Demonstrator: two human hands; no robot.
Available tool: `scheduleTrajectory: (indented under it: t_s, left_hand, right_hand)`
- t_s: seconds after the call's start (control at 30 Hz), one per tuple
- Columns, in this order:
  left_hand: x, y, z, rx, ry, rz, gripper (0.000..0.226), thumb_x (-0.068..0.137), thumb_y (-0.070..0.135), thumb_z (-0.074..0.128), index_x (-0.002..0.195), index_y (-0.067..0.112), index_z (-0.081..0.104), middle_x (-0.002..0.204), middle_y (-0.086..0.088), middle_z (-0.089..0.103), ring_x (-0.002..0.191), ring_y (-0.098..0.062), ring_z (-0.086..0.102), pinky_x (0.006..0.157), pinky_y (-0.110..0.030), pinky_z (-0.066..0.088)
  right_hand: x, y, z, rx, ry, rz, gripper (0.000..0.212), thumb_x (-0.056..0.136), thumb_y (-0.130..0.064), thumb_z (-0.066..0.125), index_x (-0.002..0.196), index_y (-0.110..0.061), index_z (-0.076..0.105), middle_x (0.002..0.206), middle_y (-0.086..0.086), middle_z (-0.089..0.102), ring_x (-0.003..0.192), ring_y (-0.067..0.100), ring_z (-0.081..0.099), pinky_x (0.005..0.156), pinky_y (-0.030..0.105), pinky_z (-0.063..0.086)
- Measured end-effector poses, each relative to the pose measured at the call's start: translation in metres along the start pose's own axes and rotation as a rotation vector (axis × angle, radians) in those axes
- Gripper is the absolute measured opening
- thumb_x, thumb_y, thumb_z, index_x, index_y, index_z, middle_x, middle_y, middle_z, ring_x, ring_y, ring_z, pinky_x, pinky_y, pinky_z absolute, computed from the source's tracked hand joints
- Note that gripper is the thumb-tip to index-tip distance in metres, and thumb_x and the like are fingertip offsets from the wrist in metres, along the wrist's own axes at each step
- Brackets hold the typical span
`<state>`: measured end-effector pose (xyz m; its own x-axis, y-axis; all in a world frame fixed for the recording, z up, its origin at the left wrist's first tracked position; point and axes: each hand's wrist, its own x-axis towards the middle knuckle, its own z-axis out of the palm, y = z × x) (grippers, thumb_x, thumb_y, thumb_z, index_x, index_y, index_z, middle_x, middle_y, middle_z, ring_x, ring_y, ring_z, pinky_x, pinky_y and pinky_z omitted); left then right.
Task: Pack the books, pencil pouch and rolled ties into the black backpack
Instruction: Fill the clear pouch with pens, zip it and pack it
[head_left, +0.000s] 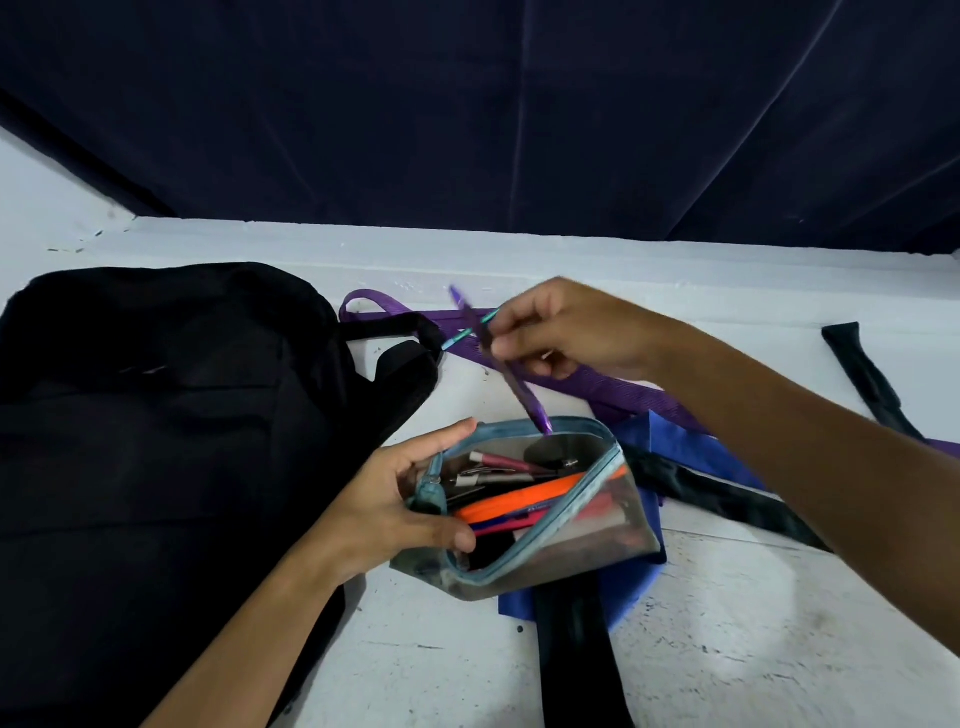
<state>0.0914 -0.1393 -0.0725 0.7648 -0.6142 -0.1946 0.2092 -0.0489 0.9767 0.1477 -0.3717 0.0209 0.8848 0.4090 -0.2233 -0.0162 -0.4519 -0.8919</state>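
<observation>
Pencil pouch (524, 512) is held open by the left hand (410, 499), just right of the black backpack (156, 441). Pens (498, 358) are pinched above it by the right hand (566, 332). Step: pouch being filled. Next: pens dropped in, zip closed. Ties (717, 488) lie unrolled beneath.

The black backpack (156, 415) lies flat at left. Just right of it, the unzipped clear pencil pouch (545, 519), blue-trimmed, gapes full of pens. Purple (613, 387), blue (691, 447) and black ties (727, 499) sprawl unrolled behind it.
</observation>
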Motion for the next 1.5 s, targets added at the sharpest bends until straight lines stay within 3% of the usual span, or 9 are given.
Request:
scheduleTrajectory:
  t_s: [0.17,0.27,0.57,0.7,0.83,1.1,1.27,1.43,1.5]
  left_hand:
    - [0.000,0.002,0.004,-0.036,-0.003,0.017,0.104,0.042,0.028,0.098,0.133,0.007,0.052,0.122,-0.012,0.068,0.112,-0.027,0.065,0.089,-0.030,0.055]
    - [0.001,0.002,0.002,-0.043,-0.004,0.014,0.116,0.040,0.029,0.099,0.140,0.006,0.044,0.126,-0.011,0.066,0.116,-0.030,0.063,0.092,-0.032,0.054]
    - [0.001,0.002,0.001,-0.058,-0.026,0.005,0.110,0.044,0.023,0.097,0.139,0.007,0.045,0.128,-0.012,0.065,0.117,-0.031,0.063,0.088,-0.033,0.056]
    - [0.000,0.001,0.000,-0.052,-0.019,-0.005,0.111,0.045,0.023,0.097,0.141,0.010,0.043,0.129,-0.010,0.064,0.118,-0.029,0.062,0.090,-0.034,0.055]
    - [0.000,0.000,-0.001,-0.042,-0.027,-0.013,0.113,0.045,0.022,0.097,0.143,0.011,0.042,0.130,-0.010,0.063,0.119,-0.031,0.061,0.090,-0.035,0.056]
    - [0.000,0.000,0.000,-0.043,-0.016,-0.009,0.116,0.045,0.028,0.098,0.143,0.009,0.040,0.130,-0.011,0.063,0.119,-0.032,0.061,0.093,-0.038,0.054]
    - [0.000,0.001,0.001,-0.053,-0.018,-0.012,0.114,0.046,0.026,0.097,0.143,0.008,0.040,0.130,-0.010,0.063,0.119,-0.031,0.061,0.091,-0.035,0.055]
    - [0.000,0.001,0.001,-0.057,-0.013,-0.013,0.114,0.044,0.027,0.097,0.142,0.009,0.041,0.130,-0.009,0.064,0.119,-0.030,0.061,0.092,-0.035,0.054]
    - [0.000,0.001,0.001,-0.051,-0.009,-0.009,0.113,0.044,0.027,0.097,0.141,0.010,0.043,0.129,-0.008,0.064,0.119,-0.030,0.061,0.092,-0.035,0.055]
  right_hand:
    - [0.001,0.003,0.020,-0.445,-0.379,0.036,0.006,0.084,-0.017,0.073,0.080,-0.022,0.073,0.064,-0.009,0.065,0.055,0.002,0.047,0.056,0.022,0.038]
    - [0.003,-0.001,0.029,-0.559,-0.411,0.040,0.005,0.078,-0.021,0.078,0.078,-0.023,0.074,0.082,0.002,0.073,0.056,-0.002,0.049,0.058,0.017,0.040]
    - [0.003,0.003,0.027,-0.631,-0.511,0.119,0.006,0.076,-0.024,0.080,0.080,-0.021,0.076,0.069,-0.016,0.068,0.064,-0.005,0.055,0.062,0.019,0.042]
    - [0.021,0.019,0.001,-0.391,-0.121,0.015,0.008,0.084,-0.007,0.071,0.089,-0.010,0.074,0.071,-0.007,0.068,0.062,0.003,0.057,0.058,0.019,0.044]
    - [0.048,0.071,-0.019,-0.515,0.388,0.060,0.018,0.085,-0.004,0.066,0.100,-0.010,0.075,0.094,0.004,0.070,0.084,0.017,0.064,0.078,0.031,0.050]
    - [0.058,0.110,-0.009,-0.883,0.377,0.122,0.035,0.097,-0.019,0.049,0.131,-0.019,0.058,0.125,0.009,0.053,0.103,0.035,0.058,0.086,0.040,0.047]
    - [0.055,0.104,-0.007,-1.029,0.335,0.106,0.029,0.098,-0.020,0.048,0.121,-0.016,0.065,0.117,0.009,0.054,0.097,0.032,0.059,0.078,0.037,0.045]
    - [0.042,0.060,-0.006,-0.376,0.641,-0.109,0.010,0.094,-0.013,0.058,0.094,-0.010,0.068,0.082,-0.001,0.061,0.065,0.003,0.054,0.060,0.015,0.039]
    - [0.029,0.033,-0.007,-0.023,0.561,-0.179,0.010,0.093,-0.007,0.060,0.085,-0.011,0.066,0.064,-0.010,0.056,0.051,0.000,0.048,0.052,0.011,0.035]
